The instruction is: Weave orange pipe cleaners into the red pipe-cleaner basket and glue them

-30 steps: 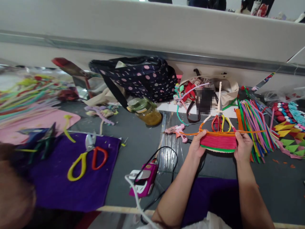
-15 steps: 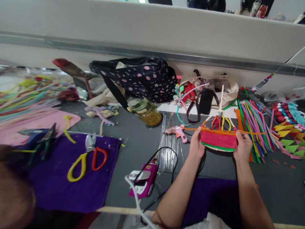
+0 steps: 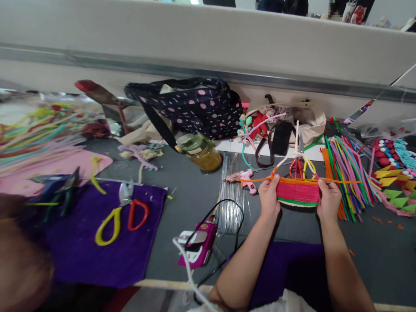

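My left hand (image 3: 269, 196) and my right hand (image 3: 329, 199) each pinch one end of a flat woven piece of pink pipe cleaners (image 3: 297, 191) with a green lower edge. A long orange pipe cleaner (image 3: 341, 180) runs along its top and sticks out past both hands. The piece hovers just above the grey table (image 3: 195, 190). A white stem (image 3: 296, 138) rises behind it, over red-and-yellow scissors (image 3: 300, 167). A pink glue gun (image 3: 243, 178) lies just left of my left hand.
A bundle of coloured pipe cleaners (image 3: 344, 173) lies right of my hands. A dotted dark bag (image 3: 191, 106), a jar (image 3: 198, 152), a cream tote (image 3: 308, 119) stand behind. Left: a purple cloth (image 3: 97, 255) with scissors (image 3: 120, 216). A magenta device (image 3: 196, 247) with cables sits near the front edge.
Both hands tilted the woven piece and drew it slightly nearer together; the orange pipe cleaner now lies straighter along the top. The view shifted a little.
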{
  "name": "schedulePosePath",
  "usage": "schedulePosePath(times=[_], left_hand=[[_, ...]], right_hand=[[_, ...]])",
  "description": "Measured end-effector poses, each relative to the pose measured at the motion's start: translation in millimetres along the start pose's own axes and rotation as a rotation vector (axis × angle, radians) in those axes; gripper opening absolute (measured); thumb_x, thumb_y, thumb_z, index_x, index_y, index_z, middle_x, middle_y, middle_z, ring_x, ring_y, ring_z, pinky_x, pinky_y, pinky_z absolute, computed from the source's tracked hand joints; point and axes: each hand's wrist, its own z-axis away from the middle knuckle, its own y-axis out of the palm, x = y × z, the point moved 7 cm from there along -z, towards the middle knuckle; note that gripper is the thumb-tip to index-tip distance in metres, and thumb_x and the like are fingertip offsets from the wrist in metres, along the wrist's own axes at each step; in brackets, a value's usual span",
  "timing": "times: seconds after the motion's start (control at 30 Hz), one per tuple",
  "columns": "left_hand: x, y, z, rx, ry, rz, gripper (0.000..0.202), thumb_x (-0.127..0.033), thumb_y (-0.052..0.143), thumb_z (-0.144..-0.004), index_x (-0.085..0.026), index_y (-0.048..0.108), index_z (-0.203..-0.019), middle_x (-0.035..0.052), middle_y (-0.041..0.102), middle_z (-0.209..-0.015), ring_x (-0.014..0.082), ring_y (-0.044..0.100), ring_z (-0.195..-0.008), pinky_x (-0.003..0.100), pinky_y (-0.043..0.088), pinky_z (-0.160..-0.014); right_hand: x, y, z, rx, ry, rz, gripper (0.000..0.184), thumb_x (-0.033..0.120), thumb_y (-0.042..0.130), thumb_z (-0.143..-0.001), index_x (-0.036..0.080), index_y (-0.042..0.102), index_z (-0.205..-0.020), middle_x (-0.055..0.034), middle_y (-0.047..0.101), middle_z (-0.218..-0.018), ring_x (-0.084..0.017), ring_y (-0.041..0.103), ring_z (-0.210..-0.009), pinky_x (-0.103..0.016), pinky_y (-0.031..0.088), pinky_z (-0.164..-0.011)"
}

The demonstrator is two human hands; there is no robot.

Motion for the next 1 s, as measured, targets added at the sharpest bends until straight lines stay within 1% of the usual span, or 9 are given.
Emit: schedulePosePath(times=[0.07, 0.13, 0.23, 0.3, 0.4, 0.53, 0.67, 0.83, 1.0], left_hand=[[-1, -1.6, 1, -0.028, 0.041, 0.021, 0.036, -0.033, 0.085, -0.054, -0.015, 0.060, -0.072, -0.0025, 0.067, -0.065, 0.0096, 0.061, -0.057, 0.023, 0.048, -0.064], [-1, -2.3, 1, -0.043, 0.055, 0.038, 0.036, -0.033, 0.085, -0.053, -0.016, 0.060, -0.072, -0.0030, 0.066, -0.065, 0.0094, 0.061, -0.056, 0.023, 0.048, -0.063], [2, -1.4, 0, -0.031, 0.000, 0.035, 0.036, -0.033, 0.085, -0.053, -0.015, 0.059, -0.069, -0.0014, 0.067, -0.064, 0.0099, 0.060, -0.055, 0.023, 0.046, -0.061], [4, -0.6, -1, -0.019, -0.030, 0.038, 0.034, -0.033, 0.084, -0.054, -0.014, 0.060, -0.069, 0.0007, 0.069, -0.067, 0.0108, 0.062, -0.057, 0.023, 0.047, -0.063], [5, -0.8, -2, -0.025, -0.032, 0.065, 0.033, -0.032, 0.084, -0.055, -0.014, 0.061, -0.072, 0.0024, 0.071, -0.070, 0.0121, 0.064, -0.061, 0.025, 0.048, -0.067], [5, -1.6, -2, -0.044, -0.022, 0.091, 0.031, -0.030, 0.083, -0.055, -0.015, 0.061, -0.070, 0.0000, 0.069, -0.066, 0.0113, 0.062, -0.059, 0.024, 0.047, -0.065], [4, -2.3, -3, -0.057, 0.001, 0.110, 0.029, -0.028, 0.083, -0.054, -0.015, 0.061, -0.069, -0.0023, 0.066, -0.064, 0.0095, 0.059, -0.057, 0.022, 0.044, -0.062], [5, -3.0, -4, -0.064, 0.005, 0.133, 0.030, -0.026, 0.083, -0.053, -0.015, 0.061, -0.070, -0.0019, 0.067, -0.067, 0.0093, 0.059, -0.058, 0.022, 0.044, -0.062], [8, -3.5, -5, -0.054, 0.024, 0.132, 0.030, -0.026, 0.083, -0.053, -0.015, 0.061, -0.069, -0.0020, 0.065, -0.066, 0.0099, 0.058, -0.057, 0.023, 0.043, -0.062]], right_hand=[[0, 0, 2, -0.015, -0.011, 0.013, 0.027, 0.036, 0.079, -0.063, 0.016, 0.067, -0.076, 0.0017, 0.064, -0.066, -0.012, 0.059, -0.062, -0.027, 0.049, -0.062], [-1, 2, 3, -0.006, -0.006, 0.016, 0.027, 0.037, 0.078, -0.063, 0.016, 0.067, -0.077, 0.0014, 0.064, -0.067, -0.013, 0.059, -0.062, -0.027, 0.049, -0.061], [-1, 3, 3, 0.004, -0.004, 0.021, 0.027, 0.037, 0.077, -0.064, 0.016, 0.066, -0.076, 0.0014, 0.065, -0.068, -0.013, 0.060, -0.063, -0.028, 0.050, -0.063], [-1, 2, 2, -0.004, -0.006, 0.026, 0.027, 0.038, 0.077, -0.064, 0.016, 0.065, -0.077, 0.0016, 0.064, -0.069, -0.012, 0.060, -0.063, -0.027, 0.050, -0.064], [-3, 1, 1, -0.013, 0.015, 0.005, 0.027, 0.036, 0.077, -0.063, 0.017, 0.064, -0.077, 0.0036, 0.062, -0.067, -0.011, 0.058, -0.062, -0.025, 0.048, -0.062], [-9, 1, 0, -0.023, 0.067, -0.026, 0.025, 0.033, 0.077, -0.062, 0.018, 0.062, -0.076, 0.0052, 0.060, -0.065, -0.011, 0.058, -0.061, -0.026, 0.048, -0.063], [-11, 2, 0, -0.025, 0.081, -0.025, 0.023, 0.031, 0.075, -0.062, 0.018, 0.061, -0.075, 0.0050, 0.060, -0.065, -0.012, 0.059, -0.062, -0.027, 0.049, -0.064], [-9, 4, 2, -0.030, 0.091, -0.014, 0.023, 0.032, 0.071, -0.064, 0.019, 0.057, -0.076, 0.0055, 0.060, -0.063, -0.013, 0.060, -0.059, -0.028, 0.049, -0.062], [-1, 8, 4, -0.012, 0.082, -0.065, 0.023, 0.028, 0.071, -0.063, 0.018, 0.060, -0.081, 0.0034, 0.065, -0.070, -0.014, 0.063, -0.066, -0.028, 0.050, -0.066]])
